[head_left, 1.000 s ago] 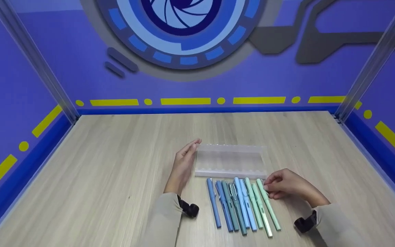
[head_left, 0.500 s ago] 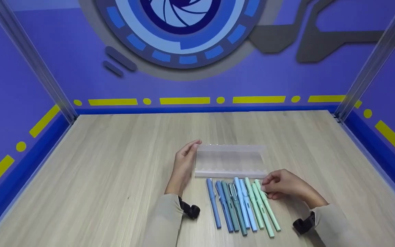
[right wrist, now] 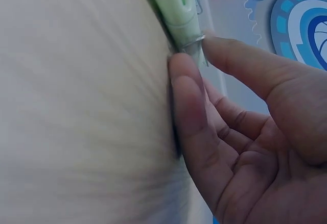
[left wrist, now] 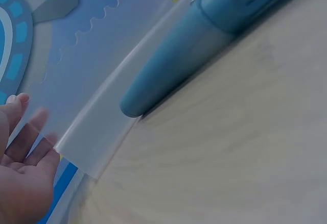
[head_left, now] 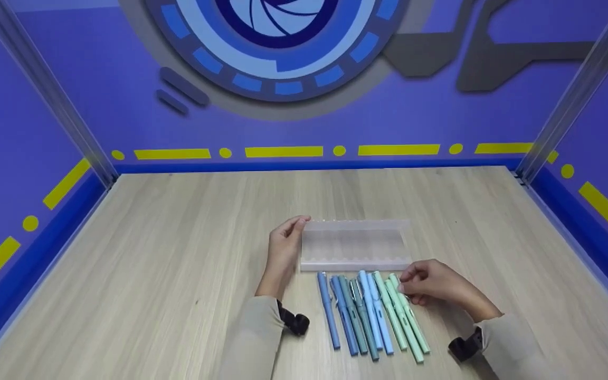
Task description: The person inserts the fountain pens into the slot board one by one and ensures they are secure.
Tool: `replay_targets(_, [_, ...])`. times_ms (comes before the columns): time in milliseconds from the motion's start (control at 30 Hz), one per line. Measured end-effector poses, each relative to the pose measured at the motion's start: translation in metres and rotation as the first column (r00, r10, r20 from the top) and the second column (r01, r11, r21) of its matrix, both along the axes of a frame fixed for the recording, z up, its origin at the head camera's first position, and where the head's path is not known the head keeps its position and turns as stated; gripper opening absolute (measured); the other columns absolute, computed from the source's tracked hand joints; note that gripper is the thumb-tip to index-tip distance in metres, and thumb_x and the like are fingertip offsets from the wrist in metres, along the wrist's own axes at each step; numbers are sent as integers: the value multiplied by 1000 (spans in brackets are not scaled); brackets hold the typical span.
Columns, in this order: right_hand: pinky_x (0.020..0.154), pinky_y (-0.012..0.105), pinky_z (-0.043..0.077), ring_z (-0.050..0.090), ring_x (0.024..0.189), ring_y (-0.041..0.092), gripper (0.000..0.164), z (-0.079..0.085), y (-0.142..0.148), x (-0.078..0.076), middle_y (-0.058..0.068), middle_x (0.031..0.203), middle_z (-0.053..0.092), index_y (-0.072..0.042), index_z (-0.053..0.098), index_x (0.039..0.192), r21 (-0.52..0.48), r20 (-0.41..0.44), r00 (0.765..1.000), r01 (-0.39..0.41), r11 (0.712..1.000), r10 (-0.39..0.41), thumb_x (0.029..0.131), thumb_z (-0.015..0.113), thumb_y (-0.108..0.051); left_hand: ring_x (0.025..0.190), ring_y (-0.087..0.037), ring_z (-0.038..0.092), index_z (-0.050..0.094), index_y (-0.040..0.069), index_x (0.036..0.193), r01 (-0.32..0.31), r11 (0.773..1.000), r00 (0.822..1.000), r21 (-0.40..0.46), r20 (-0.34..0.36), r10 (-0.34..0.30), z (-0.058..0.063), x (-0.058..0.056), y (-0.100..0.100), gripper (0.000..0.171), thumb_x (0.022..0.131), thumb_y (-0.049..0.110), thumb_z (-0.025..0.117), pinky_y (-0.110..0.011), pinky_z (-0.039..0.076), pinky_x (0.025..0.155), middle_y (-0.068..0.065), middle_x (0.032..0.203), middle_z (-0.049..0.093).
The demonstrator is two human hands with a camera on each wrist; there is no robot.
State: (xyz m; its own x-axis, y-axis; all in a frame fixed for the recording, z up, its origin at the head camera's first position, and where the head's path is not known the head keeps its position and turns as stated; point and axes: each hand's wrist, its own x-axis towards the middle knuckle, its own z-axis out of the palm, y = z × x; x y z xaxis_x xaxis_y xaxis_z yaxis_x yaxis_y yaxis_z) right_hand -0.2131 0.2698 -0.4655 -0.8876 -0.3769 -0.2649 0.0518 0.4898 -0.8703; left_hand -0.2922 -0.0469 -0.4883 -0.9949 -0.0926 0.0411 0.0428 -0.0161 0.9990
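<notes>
My left hand (head_left: pixel 283 253) holds the left end of a clear plastic pen tray (head_left: pixel 354 245) with scalloped edges. In the left wrist view some of its fingers show through the tray wall (left wrist: pixel 97 132). In front of the tray lies a row of capped pens, running from dark blue (head_left: pixel 329 316) through teal (head_left: pixel 363 316) and light blue (head_left: pixel 380 316) to light green. Thumb and forefinger of my right hand (head_left: pixel 444 285) pinch the cap end of the rightmost light green pen (head_left: pixel 416 327), which lies against its green neighbour. Its cap end is partly hidden by the fingertips.
The pens and tray lie on a wood-grain table (head_left: pixel 177 253). Blue printed panels (head_left: pixel 304 132) stand along its back and sides, with metal posts (head_left: pixel 568 100) at the back corners. Black wrist cameras (head_left: pixel 294 323) are worn at both sleeves.
My right hand has shifted slightly left, bringing the rightmost green pen closer to the green one beside it. My left hand has stayed at the tray's left end.
</notes>
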Motion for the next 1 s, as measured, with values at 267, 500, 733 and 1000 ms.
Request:
replay_targets(267, [51,24,53,59,58,13,38,0,-6,0,4,70,60,6,59,104,36,-70,997,-13,999,15,85,73,-24,122,-16,57,72,16,109,-12,1000,1000,2,8,12,0,1,0,31,92,39,61,-33,44,108,0,119,68])
replay_targets(500, [50,25,53,59,57,14,39,2,-11,1,4,70,61,4,60,106,85,-103,995,14,996,-5,83,75,-24,123,-16,56,72,18,110,-7,1000,1000,-19,15,8,-1,1,-1,30,92,40,60,-33,44,109,1,120,67])
replay_targets(733, [51,28,54,61,58,17,42,6,-14,3,7,73,62,3,59,114,109,-110,994,30,994,-18,85,74,-23,123,-17,57,72,16,111,-9,999,1000,-52,-22,8,0,0,-2,34,92,41,60,-35,44,109,-1,120,68])
replay_targets(1000, [51,29,56,61,58,18,46,6,-13,4,7,74,61,3,58,123,130,-121,992,-7,991,23,87,72,-23,122,-17,57,72,16,110,-4,999,1000,-50,1,4,-1,1,-3,30,94,38,60,-34,44,108,0,120,68])
